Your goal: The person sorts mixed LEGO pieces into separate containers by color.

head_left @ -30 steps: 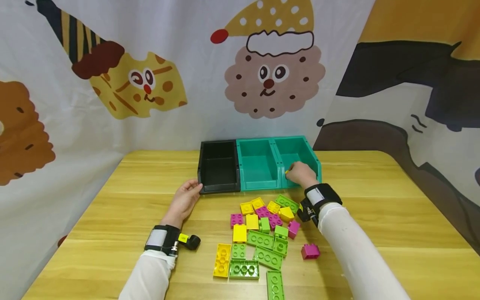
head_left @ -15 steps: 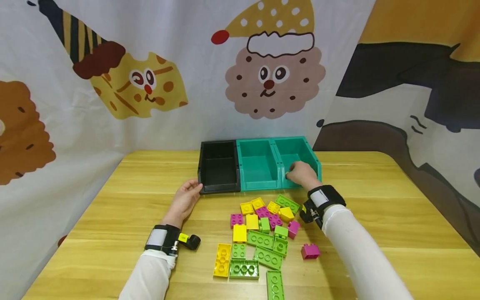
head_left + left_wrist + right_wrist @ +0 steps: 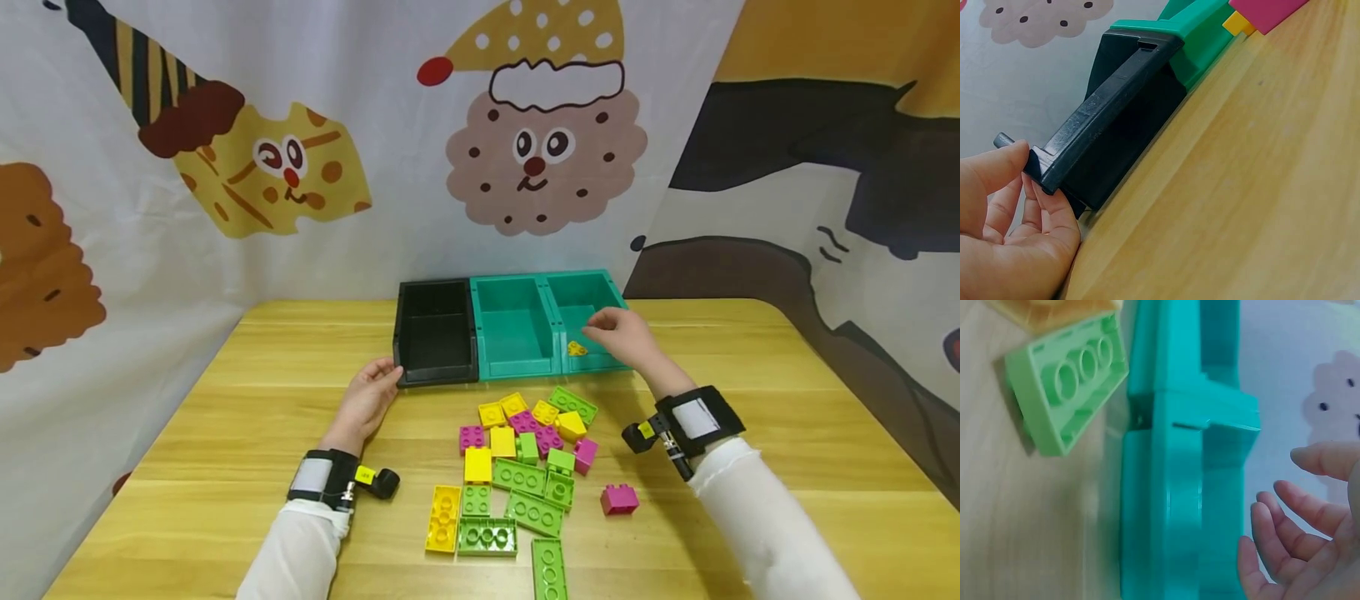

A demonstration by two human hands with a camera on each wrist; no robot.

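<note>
My left hand (image 3: 367, 398) grips the front left corner of the black bin (image 3: 439, 377). In the left wrist view the thumb lies on the rim of that bin (image 3: 1088, 125), with the fingers curled under it. Over the right-hand teal bin (image 3: 592, 362) hovers my right hand (image 3: 624, 337), holding nothing. Its fingers are loosely bent and apart from the thumb in the right wrist view. A small yellow block (image 3: 577, 348) lies inside that bin near the front. The middle teal bin (image 3: 517, 368) has nothing visible in it.
Several green, yellow and magenta toy bricks lie in front of the bins, among them a long green brick (image 3: 573, 406). A magenta brick (image 3: 619, 500) sits apart on the right, a long yellow brick (image 3: 443, 519) at the left. A printed curtain (image 3: 405, 208) hangs behind the table.
My right hand has let go of the yellow block in the right-hand teal bin and lifted slightly up and to the right. The left hand has stayed on the black bin.
</note>
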